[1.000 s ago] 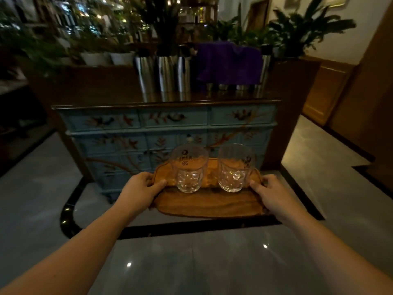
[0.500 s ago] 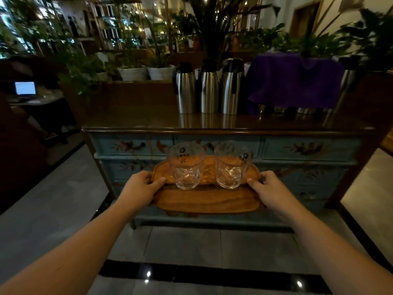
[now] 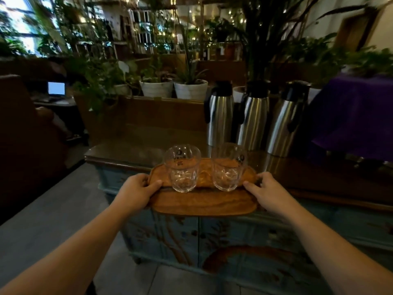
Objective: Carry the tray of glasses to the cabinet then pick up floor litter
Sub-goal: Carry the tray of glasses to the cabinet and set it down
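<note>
While gripped, tray [image 3: 202, 202] between fingers [image 3: 156, 185].

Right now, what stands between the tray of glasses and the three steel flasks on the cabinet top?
In the head view, only bare dark cabinet top lies between the wooden tray and the steel flasks; nothing stands there.

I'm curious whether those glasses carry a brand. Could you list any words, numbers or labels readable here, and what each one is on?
"30": on the left glass, below a small dark logo; it seems seen through the glass, so the order of the digits is uncertain.
Dark logo and print on the right glass: too blurred to read.
Lit laptop screen far left: blank white, no text legible.
Nothing readable on the wooden tray, steel flasks or painted cabinet.
</note>
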